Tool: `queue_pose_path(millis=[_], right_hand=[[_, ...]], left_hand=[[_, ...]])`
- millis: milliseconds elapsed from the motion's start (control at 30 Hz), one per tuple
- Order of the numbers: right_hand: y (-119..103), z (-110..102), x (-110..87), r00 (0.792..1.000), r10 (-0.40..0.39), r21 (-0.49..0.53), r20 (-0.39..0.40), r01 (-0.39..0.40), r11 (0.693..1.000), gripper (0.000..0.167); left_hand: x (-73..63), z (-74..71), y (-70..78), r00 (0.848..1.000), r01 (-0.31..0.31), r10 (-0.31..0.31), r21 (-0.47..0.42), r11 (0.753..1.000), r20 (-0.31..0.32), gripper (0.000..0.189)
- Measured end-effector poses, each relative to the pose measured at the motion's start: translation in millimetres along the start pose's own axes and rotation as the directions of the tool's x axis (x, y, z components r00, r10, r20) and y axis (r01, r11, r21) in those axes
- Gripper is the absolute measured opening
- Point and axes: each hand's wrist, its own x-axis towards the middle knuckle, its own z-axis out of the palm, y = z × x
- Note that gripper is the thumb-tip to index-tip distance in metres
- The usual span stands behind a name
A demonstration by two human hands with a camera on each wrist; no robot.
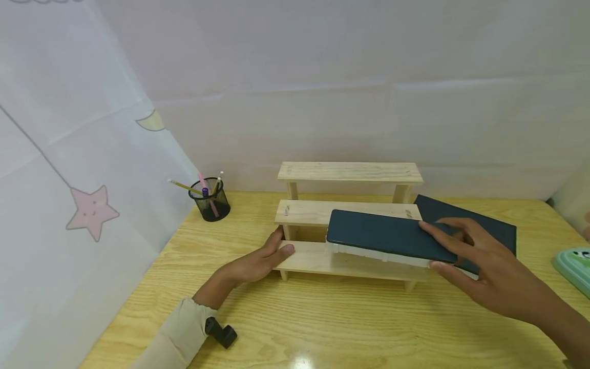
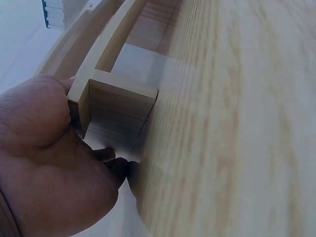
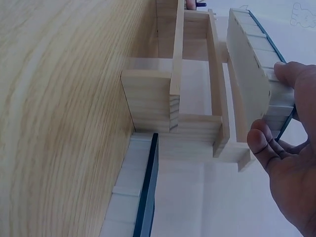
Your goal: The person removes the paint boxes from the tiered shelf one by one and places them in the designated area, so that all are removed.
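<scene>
A three-step wooden shelf [image 1: 350, 170] stands on the table near the wall. At the left end of its lowest step, my left hand [image 1: 253, 264] holds the board, thumb on top; the left wrist view shows the other fingers beside the leg [image 2: 121, 89]. My right hand [image 1: 495, 271] grips the right end of a long white box with a dark blue lid [image 1: 382, 233]. That box is tilted above the lower steps, and in the right wrist view its white underside [image 3: 249, 69] shows, apart from the boards.
A second white box with a dark blue lid [image 1: 490, 225] lies on the table right of the shelf, partly behind my right hand. A black mesh cup [image 1: 212, 207] with pens and pencils stands back left. At the right edge sits a green item [image 1: 573, 269].
</scene>
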Motion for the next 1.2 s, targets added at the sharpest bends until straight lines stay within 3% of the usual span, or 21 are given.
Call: queue_pose_path(millis=[600, 833, 1200], right_hand=[[19, -22, -20.1, 0.994, -0.034, -0.14, -0.102, 0.019, 0.99, 0.082], [23, -27, -29.4, 0.993, 0.025, -0.134, -0.119, -0.041, 0.99, 0.084], [36, -31, -49.8, 0.978, 0.056, -0.146, -0.201, -0.087, 0.985, 0.079]], left_hand=[[2.2, 0.0, -1.6, 0.997, -0.081, 0.082, -0.023, 0.996, 0.006, 0.067], [1.5, 0.0, 0.1, 0.998, -0.07, 0.07, -0.026, 0.997, 0.006, 0.067], [0.9, -0.3, -2.1, 0.999, -0.043, 0.044, -0.04, 0.998, 0.006, 0.068]])
